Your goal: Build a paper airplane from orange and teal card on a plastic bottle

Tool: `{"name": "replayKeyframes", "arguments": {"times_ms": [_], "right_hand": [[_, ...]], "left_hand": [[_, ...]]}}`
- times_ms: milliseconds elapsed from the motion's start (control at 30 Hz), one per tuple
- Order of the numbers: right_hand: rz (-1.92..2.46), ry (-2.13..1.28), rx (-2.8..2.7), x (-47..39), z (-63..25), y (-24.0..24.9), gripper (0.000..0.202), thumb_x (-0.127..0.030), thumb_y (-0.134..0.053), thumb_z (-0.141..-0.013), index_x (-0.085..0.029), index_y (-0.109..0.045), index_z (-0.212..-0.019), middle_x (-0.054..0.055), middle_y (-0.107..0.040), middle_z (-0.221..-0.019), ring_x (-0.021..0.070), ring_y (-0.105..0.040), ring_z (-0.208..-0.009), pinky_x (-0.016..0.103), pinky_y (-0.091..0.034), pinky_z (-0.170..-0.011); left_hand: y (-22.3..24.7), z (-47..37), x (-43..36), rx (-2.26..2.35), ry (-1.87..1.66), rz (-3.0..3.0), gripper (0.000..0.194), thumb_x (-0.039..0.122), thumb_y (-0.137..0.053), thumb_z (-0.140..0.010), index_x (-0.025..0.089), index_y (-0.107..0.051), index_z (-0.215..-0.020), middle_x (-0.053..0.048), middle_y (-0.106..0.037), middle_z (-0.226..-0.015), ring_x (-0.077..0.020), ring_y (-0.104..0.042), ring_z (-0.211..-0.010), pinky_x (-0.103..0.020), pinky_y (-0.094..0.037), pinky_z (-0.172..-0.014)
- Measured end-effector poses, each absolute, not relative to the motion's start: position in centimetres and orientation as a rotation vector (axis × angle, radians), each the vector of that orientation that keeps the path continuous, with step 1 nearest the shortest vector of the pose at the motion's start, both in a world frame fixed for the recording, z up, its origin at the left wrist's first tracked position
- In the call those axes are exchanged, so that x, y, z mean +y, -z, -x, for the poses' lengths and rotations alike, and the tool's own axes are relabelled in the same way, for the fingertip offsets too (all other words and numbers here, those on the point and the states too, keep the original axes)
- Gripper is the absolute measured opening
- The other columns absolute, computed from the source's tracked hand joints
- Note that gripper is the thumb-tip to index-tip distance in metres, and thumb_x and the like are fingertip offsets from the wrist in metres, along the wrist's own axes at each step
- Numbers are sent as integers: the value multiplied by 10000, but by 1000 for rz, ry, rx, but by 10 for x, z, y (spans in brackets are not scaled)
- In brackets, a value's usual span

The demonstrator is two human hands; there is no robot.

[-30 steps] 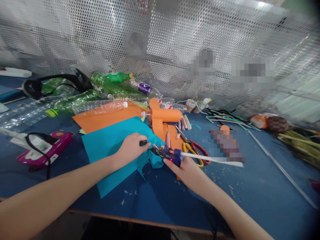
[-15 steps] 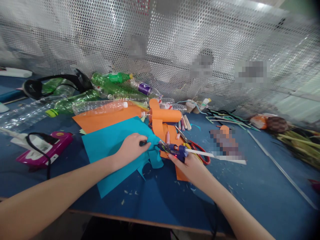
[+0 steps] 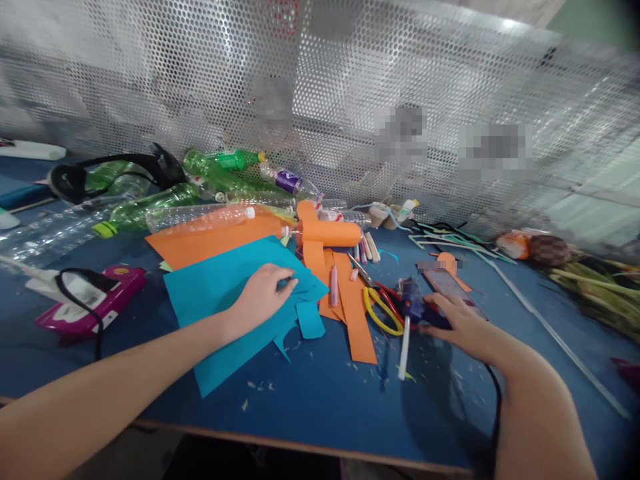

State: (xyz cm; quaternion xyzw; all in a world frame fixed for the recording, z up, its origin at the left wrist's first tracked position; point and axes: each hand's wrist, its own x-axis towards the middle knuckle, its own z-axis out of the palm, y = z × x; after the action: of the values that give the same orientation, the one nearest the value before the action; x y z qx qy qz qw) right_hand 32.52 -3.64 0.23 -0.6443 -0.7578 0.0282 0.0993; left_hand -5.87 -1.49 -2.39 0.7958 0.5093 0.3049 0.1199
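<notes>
My left hand (image 3: 265,293) rests on the blue paper (image 3: 215,287), its fingers curled together; whether something small is pinched there I cannot make out. My right hand (image 3: 463,320) grips the handle of a blue glue gun (image 3: 413,300), a white glue stick (image 3: 404,350) sticking out of its rear toward the table's front. The gun is above the table, right of the yellow and red scissors (image 3: 383,313). A small cut blue piece (image 3: 310,320) lies beside the sheet's right edge. Between the hands are orange paper strips (image 3: 357,320) with a pink crayon-like stick (image 3: 334,285) on them.
Behind the paper lie several plastic bottles (image 3: 200,217) and an orange-wrapped bottle (image 3: 333,233). A magenta power strip (image 3: 95,307) stands at the left, black headphones (image 3: 120,160) behind it. A phone (image 3: 453,290) lies beyond my right hand. Perforated metal (image 3: 340,87) closes the back.
My right hand has moved right with the glue gun, away from the blue paper and my left hand, and the gun has turned. My left hand has barely moved.
</notes>
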Motion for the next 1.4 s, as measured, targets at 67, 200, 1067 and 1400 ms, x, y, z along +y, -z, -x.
{"name": "replayKeyframes", "arguments": {"times_ms": [67, 200, 1067, 1400], "right_hand": [[1952, -247, -2298, -36, -337, -3, 464, -400, -664, -589, -191, -615, -1000, 135, -617, -1041, 288, -627, -884, 417, -497, -799], [2024, -237, -2262, -41, -326, -27, 438, -360, -648, -629, -194, -627, -1034, 173, -625, -1095, 339, -620, -926, 489, -469, -833], [1305, -891, -2169, -39, -143, -2, 46, -180, -466, -840, -212, -490, -819, -17, -571, -749, 132, -562, -701, 258, -419, -656], [1169, -1206, -2220, -37, -152, -15, 40, -231, -472, -848, -201, -497, -847, -9, -552, -785, 120, -534, -711, 247, -427, -657]], "left_hand": [[25, 58, -14, 1491, -884, -2317, 228, 303, -463, -870, 178, -645, -927, -83, -676, -970, -225, -566, -930, -369, -453, -805], [28, 58, -12, 1476, -896, -2328, 234, 269, -458, -873, 168, -636, -988, -87, -677, -994, -220, -576, -944, -376, -441, -844], [20, 58, -15, 1402, -834, -2367, 260, 331, -482, -858, 202, -652, -710, -42, -661, -749, -220, -577, -827, -342, -424, -743], [14, 59, -17, 1448, -859, -2311, 285, 314, -438, -877, 186, -588, -671, -23, -622, -681, -194, -536, -758, -309, -405, -675]]}}
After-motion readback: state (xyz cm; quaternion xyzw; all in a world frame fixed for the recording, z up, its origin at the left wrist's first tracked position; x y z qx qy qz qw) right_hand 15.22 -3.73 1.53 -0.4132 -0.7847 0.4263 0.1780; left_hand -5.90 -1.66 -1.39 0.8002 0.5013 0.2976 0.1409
